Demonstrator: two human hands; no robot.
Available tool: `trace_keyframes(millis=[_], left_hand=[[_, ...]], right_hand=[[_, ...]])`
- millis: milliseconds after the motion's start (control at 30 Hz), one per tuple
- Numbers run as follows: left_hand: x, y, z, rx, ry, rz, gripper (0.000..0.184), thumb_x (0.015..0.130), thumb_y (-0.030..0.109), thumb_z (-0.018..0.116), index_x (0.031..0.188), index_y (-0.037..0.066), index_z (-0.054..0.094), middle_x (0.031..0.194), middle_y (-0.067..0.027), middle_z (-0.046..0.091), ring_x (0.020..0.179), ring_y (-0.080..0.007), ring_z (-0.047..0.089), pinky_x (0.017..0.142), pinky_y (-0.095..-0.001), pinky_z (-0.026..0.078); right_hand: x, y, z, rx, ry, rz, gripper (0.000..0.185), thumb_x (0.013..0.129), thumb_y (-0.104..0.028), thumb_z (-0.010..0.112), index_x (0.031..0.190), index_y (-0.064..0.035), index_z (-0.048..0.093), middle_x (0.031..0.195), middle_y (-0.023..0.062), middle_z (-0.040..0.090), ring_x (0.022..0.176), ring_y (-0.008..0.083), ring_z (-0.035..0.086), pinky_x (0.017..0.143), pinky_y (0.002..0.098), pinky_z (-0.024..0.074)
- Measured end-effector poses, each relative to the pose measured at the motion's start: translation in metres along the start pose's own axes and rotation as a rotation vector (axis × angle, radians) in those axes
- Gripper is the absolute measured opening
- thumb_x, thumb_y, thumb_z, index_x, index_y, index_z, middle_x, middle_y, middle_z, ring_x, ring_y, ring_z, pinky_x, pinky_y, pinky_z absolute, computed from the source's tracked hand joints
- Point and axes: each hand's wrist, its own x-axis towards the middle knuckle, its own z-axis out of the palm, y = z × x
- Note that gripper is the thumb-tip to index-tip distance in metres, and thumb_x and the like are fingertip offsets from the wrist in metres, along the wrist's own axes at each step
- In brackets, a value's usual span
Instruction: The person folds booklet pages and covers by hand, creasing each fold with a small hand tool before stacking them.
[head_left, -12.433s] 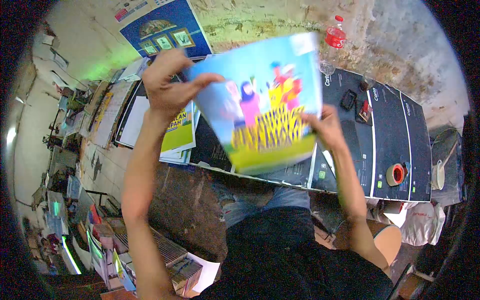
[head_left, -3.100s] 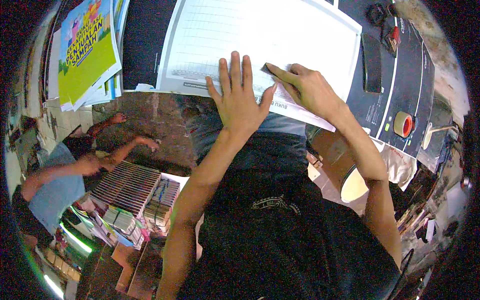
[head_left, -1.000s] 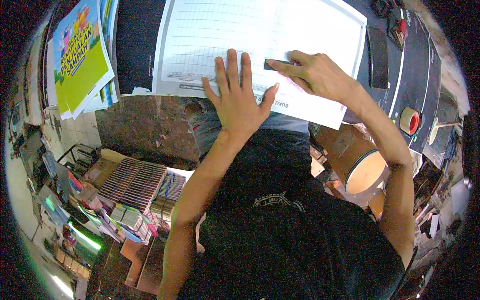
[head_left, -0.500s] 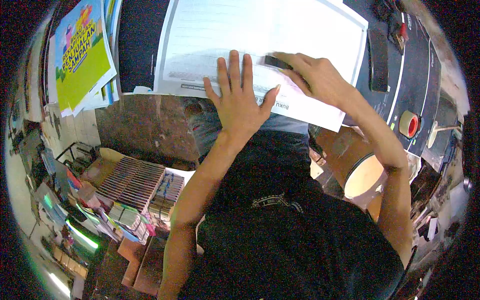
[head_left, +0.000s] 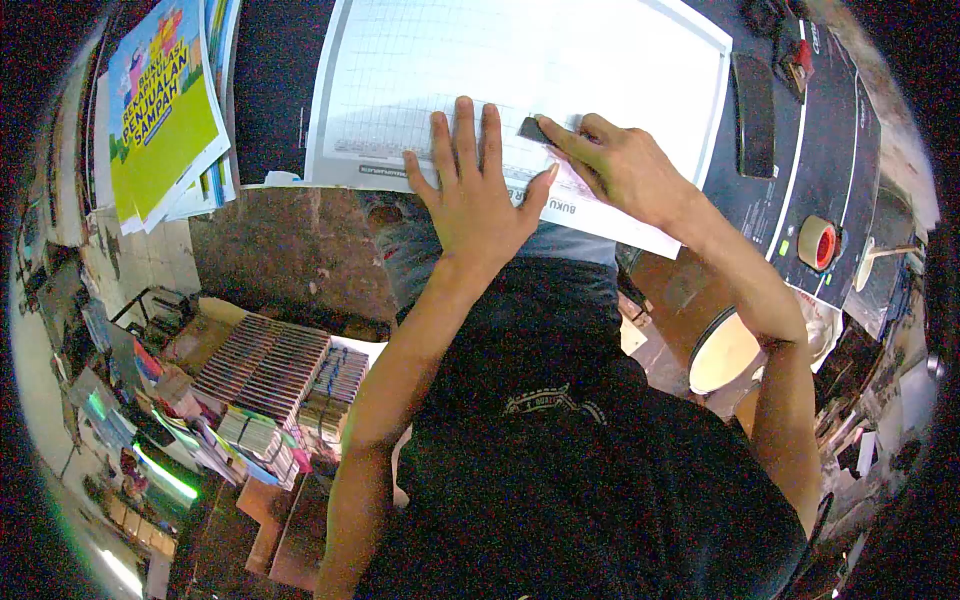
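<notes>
A large white printed sheet [head_left: 440, 60] with ruled tables lies in front of me, its near edge jutting out past the dark work surface. My left hand [head_left: 470, 195] rests flat on the near part of the sheet, fingers spread. Between the fingers of my right hand [head_left: 630, 170] is a small dark block [head_left: 535, 131], pressed against the paper just right of my left fingertips. Its exact kind cannot be made out. Upside-down print reading "BUKU" shows near the sheet's lower edge.
Booklets with a colourful cover [head_left: 160, 100] lie at the left. A long black bar [head_left: 755, 115] and a tape roll [head_left: 817, 243] are at the right. Below left stand stacks of bound books [head_left: 262, 360]; a brown cylinder with a pale round end [head_left: 725, 355] is below right.
My right hand has shifted slightly down and its fingers have changed angle on the dark block. The sheet has moved very slightly left; my left hand stays flat on it.
</notes>
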Motion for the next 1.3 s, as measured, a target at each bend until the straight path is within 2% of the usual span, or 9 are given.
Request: trace_keyframes(millis=[233, 433, 533, 767, 833, 867, 1000, 1200, 1300], left_hand=[[0.0, -0.001, 0.001, -0.017, -0.037, -0.019, 0.091, 0.085, 0.064, 0.059, 0.152, 0.008, 0.034, 0.161, -0.0155, 0.026, 0.147, -0.0421, 0.023, 0.109, -0.0736, 0.013], [0.0, -0.001, 0.0, -0.022, -0.04, -0.018, 0.091, 0.085, 0.064, 0.058, 0.153, 0.009, 0.033, 0.161, -0.0155, 0.025, 0.147, -0.0422, 0.022, 0.109, -0.0737, 0.013], [0.001, 0.0, -0.002, 0.01, -0.02, -0.005, 0.086, 0.088, 0.063, 0.054, 0.15, 0.006, 0.038, 0.159, -0.0168, 0.029, 0.145, -0.0396, 0.025, 0.109, -0.0699, 0.015], [0.0, 0.001, -0.001, 0.006, -0.018, -0.01, 0.087, 0.087, 0.063, 0.055, 0.15, 0.007, 0.037, 0.159, -0.0164, 0.028, 0.145, -0.0404, 0.025, 0.109, -0.0706, 0.015], [0.0, 0.0, -0.001, -0.009, -0.042, -0.023, 0.09, 0.086, 0.064, 0.057, 0.153, 0.009, 0.033, 0.161, -0.0156, 0.025, 0.147, -0.0417, 0.023, 0.11, -0.0724, 0.013], [0.0, 0.0, -0.002, -0.003, -0.037, -0.021, 0.088, 0.087, 0.064, 0.056, 0.151, 0.007, 0.036, 0.16, -0.0161, 0.026, 0.146, -0.0411, 0.024, 0.109, -0.0716, 0.014], [0.001, 0.0, -0.004, 0.004, -0.016, -0.012, 0.085, 0.088, 0.063, 0.054, 0.147, 0.005, 0.042, 0.158, -0.0171, 0.031, 0.145, -0.0398, 0.026, 0.109, -0.0703, 0.016], [0.0, 0.001, -0.001, 0.014, -0.004, -0.003, 0.086, 0.088, 0.064, 0.053, 0.147, 0.004, 0.041, 0.158, -0.0174, 0.03, 0.145, -0.04, 0.025, 0.109, -0.0703, 0.015], [0.0, -0.001, 0.0, -0.018, -0.009, -0.012, 0.089, 0.086, 0.064, 0.056, 0.15, 0.006, 0.037, 0.159, -0.0163, 0.028, 0.146, -0.0413, 0.024, 0.109, -0.0722, 0.014]], right_hand=[[0.0, 0.004, 0.001, 0.03, 0.005, -0.023, 0.055, 0.09, -0.019, 0.059, 0.144, -0.0136, 0.048, 0.094, 0.0179, 0.062, 0.067, 0.0369, 0.066, 0.064, 0.0461, 0.0562], [0.0, 0.004, 0.002, 0.063, 0.018, -0.014, 0.054, 0.091, -0.019, 0.059, 0.143, -0.0138, 0.049, 0.093, 0.0173, 0.062, 0.066, 0.0362, 0.065, 0.063, 0.0455, 0.0564], [-0.002, 0.002, 0.007, 0.041, 0.05, 0.006, 0.055, 0.09, -0.019, 0.06, 0.143, -0.0143, 0.048, 0.093, 0.0168, 0.061, 0.067, 0.0352, 0.065, 0.063, 0.0453, 0.0565], [-0.006, 0.001, 0.012, 0.04, 0.09, 0.016, 0.058, 0.09, -0.017, 0.061, 0.145, -0.0153, 0.045, 0.092, 0.0159, 0.061, 0.07, 0.034, 0.066, 0.063, 0.0437, 0.0569], [-0.005, 0.003, 0.011, 0.103, 0.154, 0.105, 0.056, 0.091, -0.017, 0.06, 0.145, -0.015, 0.046, 0.092, 0.0158, 0.061, 0.07, 0.0339, 0.066, 0.062, 0.043, 0.0569], [-0.003, 0.004, 0.01, 0.135, 0.188, 0.146, 0.056, 0.092, -0.017, 0.06, 0.145, -0.0148, 0.046, 0.092, 0.0157, 0.061, 0.07, 0.0338, 0.065, 0.062, 0.0427, 0.0569], [-0.006, 0.003, 0.01, 0.232, 0.336, 0.006, 0.046, 0.093, -0.021, 0.06, 0.137, -0.0118, 0.051, 0.092, 0.0154, 0.062, 0.073, 0.0349, 0.067, 0.064, 0.0431, 0.0571], [-0.003, -0.002, -0.006, 0.019, 0.125, 0.008, 0.033, 0.092, -0.019, 0.06, 0.124, -0.0097, 0.052, 0.091, 0.0161, 0.065, 0.077, 0.0365, 0.068, 0.065, 0.0446, 0.0573], [-0.002, 0.004, -0.008, -0.011, 0.238, 0.022, 0.032, 0.091, -0.019, 0.06, 0.12, -0.0089, 0.051, 0.091, 0.0157, 0.065, 0.075, 0.0377, 0.068, 0.062, 0.0452, 0.057]])
